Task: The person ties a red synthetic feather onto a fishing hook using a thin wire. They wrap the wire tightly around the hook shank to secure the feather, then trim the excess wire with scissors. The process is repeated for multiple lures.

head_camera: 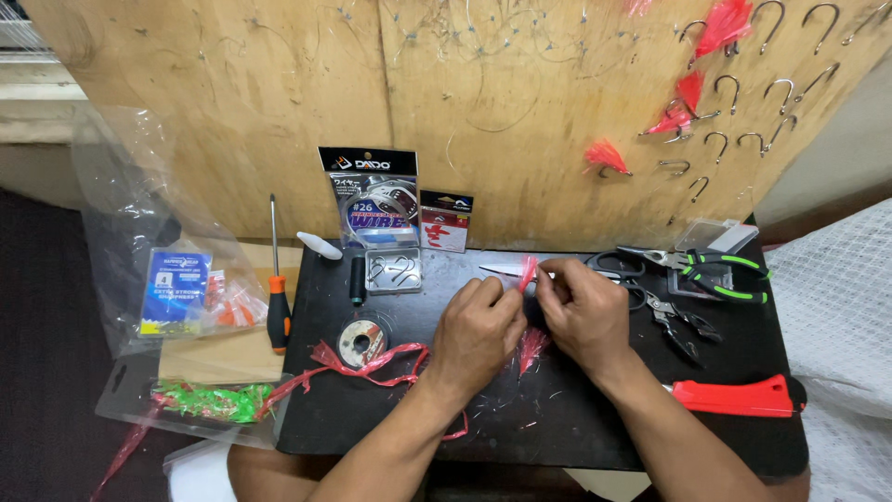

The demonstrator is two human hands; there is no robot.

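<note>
My left hand (478, 335) and my right hand (585, 311) meet over the middle of a black work mat (557, 428). Between their fingertips they pinch a small tuft of pink-red feather-like fibre (528, 271); whether a hook is inside it I cannot tell. A second pink tuft (531, 349) lies on the mat just below the hands. A thin white pointed piece (502, 270) lies on the mat just left of the held tuft.
Green-handled pliers (720, 272), black scissors (618, 268) and dark pliers (683, 325) lie right. A red-handled tool (734, 397) sits front right. Wire spool (361, 341), hook box (393, 270), red strip (372, 364), screwdriver (278, 307) lie left. Hooks (734, 93) hang on the plywood.
</note>
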